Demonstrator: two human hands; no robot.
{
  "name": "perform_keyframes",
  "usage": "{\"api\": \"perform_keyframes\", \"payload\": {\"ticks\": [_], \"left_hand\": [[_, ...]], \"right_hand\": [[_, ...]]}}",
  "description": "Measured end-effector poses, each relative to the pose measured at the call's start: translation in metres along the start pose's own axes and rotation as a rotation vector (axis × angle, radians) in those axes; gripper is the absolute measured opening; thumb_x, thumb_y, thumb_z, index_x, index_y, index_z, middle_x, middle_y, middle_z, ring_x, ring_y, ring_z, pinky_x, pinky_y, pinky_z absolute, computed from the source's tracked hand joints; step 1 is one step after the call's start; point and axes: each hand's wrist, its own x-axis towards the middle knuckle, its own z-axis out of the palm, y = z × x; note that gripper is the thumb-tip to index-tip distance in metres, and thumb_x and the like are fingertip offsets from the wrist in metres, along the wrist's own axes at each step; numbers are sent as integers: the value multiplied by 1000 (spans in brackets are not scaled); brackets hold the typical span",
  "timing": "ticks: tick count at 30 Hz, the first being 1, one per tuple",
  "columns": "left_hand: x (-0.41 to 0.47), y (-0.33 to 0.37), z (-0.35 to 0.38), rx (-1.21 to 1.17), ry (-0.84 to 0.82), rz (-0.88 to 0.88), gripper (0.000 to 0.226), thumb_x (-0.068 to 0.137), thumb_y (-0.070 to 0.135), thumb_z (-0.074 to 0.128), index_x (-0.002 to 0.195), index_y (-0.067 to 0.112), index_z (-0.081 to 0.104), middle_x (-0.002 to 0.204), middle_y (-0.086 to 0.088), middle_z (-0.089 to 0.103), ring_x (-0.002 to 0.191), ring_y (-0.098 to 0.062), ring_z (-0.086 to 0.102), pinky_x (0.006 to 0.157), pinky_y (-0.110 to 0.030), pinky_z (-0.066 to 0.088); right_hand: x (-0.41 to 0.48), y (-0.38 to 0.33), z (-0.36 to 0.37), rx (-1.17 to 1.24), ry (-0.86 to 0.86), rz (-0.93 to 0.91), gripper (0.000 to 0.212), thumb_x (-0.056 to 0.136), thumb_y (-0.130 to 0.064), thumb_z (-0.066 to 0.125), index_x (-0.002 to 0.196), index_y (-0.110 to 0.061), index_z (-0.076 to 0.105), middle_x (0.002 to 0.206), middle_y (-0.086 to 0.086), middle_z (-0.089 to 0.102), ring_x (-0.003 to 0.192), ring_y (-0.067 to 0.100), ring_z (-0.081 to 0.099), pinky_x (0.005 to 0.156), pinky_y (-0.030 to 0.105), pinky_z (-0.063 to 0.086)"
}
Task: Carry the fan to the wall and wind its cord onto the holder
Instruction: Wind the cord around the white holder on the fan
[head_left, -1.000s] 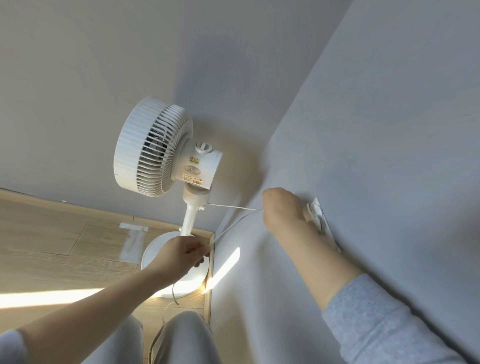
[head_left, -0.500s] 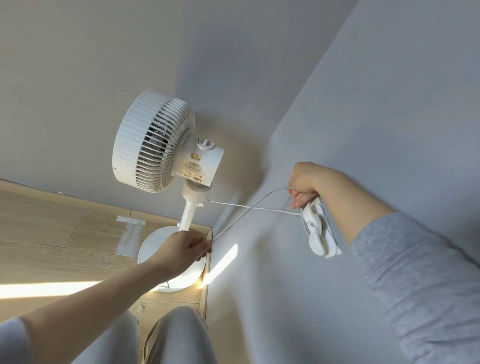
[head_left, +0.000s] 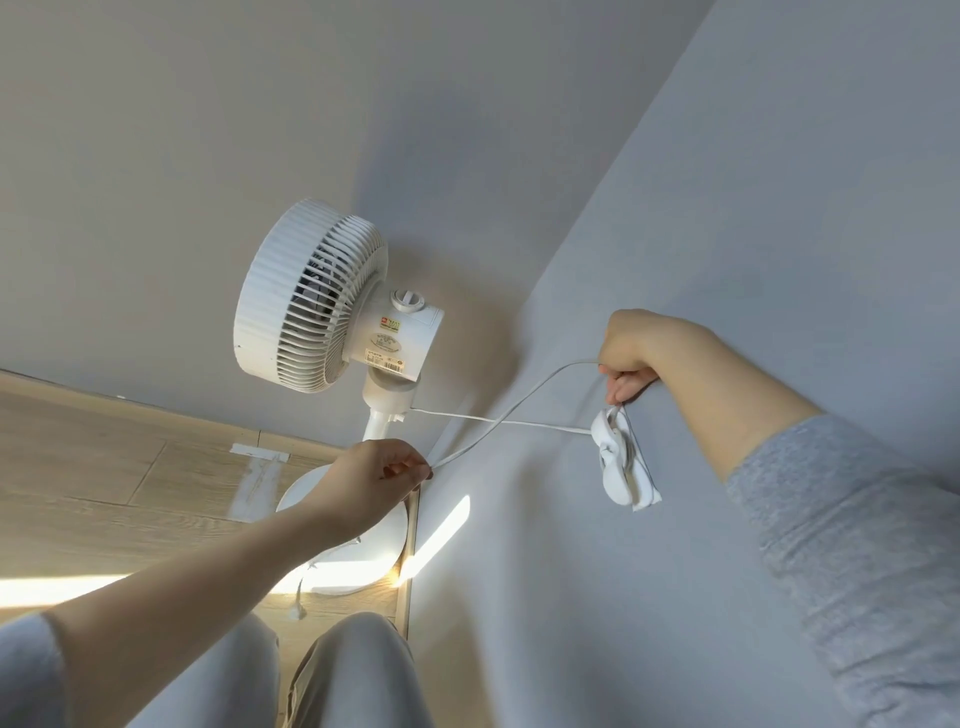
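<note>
The white round-headed pedestal fan (head_left: 322, 312) stands in the corner left of the white plastic wall holder (head_left: 615, 457), so carrying looks done. Its thin white cord (head_left: 498, 422) reaches the holder, and winding seems barely begun. The right hand (head_left: 631, 348), just above the holder, pinches the cord. The left hand (head_left: 374, 475), lower left of it, pinches the slack. Nothing seems to block the holder.

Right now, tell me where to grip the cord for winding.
Pinch the cord on its slack run, just above the holder, coming from the room side with the right hand. That stretch hangs clear of the wall; the strand from the fan is taut.
</note>
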Motion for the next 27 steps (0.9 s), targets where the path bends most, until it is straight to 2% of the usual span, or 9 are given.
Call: {"api": "perform_keyframes", "payload": {"ticks": [2,5,8,11,15,18,21,24,27], "left_hand": [[-3,4,-1,-1,2,3,14,90,22,58,88,18,71,79,0,72,73,-13,66,70,-27,53],[-10,9,-4,-2,5,10,14,90,21,57,89,18,71,79,1,72,75,-14,66,75,-33,56],[-18,15,-7,9,14,21,14,89,20,58,91,17,71,80,1,72,74,-14,67,76,-34,57],[-26,21,-11,15,23,35,13,89,18,58,90,17,71,81,-2,72,73,-15,68,71,-28,55],[-38,26,-18,23,41,39,13,89,17,58,90,18,71,80,-2,72,68,-11,66,58,-13,46],[-46,29,-21,30,56,45,13,90,16,57,89,19,70,79,1,71,68,-9,65,57,-13,44],[-56,29,-24,36,71,42,12,89,16,58,88,19,70,77,3,69,70,-11,65,57,-14,43],[-65,29,-28,45,79,39,11,89,17,58,87,19,69,78,0,71,73,-15,67,60,-18,48],[-73,30,-33,50,88,45,12,88,16,59,81,22,67,78,-2,71,72,-18,68,66,-26,53]], "right_hand": [[-6,1,-2,-99,-40,36,34,96,-4,40,73,4,64,45,8,66,25,9,55,36,16,48],[-19,5,-5,-207,11,-2,35,90,-6,40,79,-3,72,69,9,69,24,8,51,40,18,47],[-31,11,-4,-241,52,-9,31,85,-4,41,76,-9,70,67,6,64,30,9,49,56,21,49],[-41,16,-2,-247,75,-2,23,85,-3,48,90,-5,70,58,8,64,43,15,54,74,28,53],[-56,27,5,-227,134,-32,14,83,-1,49,86,-6,62,59,12,64,45,21,55,64,27,50],[-72,35,14,-285,202,-86,11,77,-3,57,77,-6,68,71,12,72,52,24,56,65,26,49],[-90,45,24,-264,316,-179,20,73,0,57,87,-3,72,82,14,72,67,27,61,58,23,45],[-113,53,35,-203,337,-221,24,76,-2,54,92,-4,72,87,12,70,81,29,65,62,25,44],[-135,59,52,-135,285,-246,18,72,1,56,81,-5,70,77,9,64,64,21,53,58,22,39]]}}
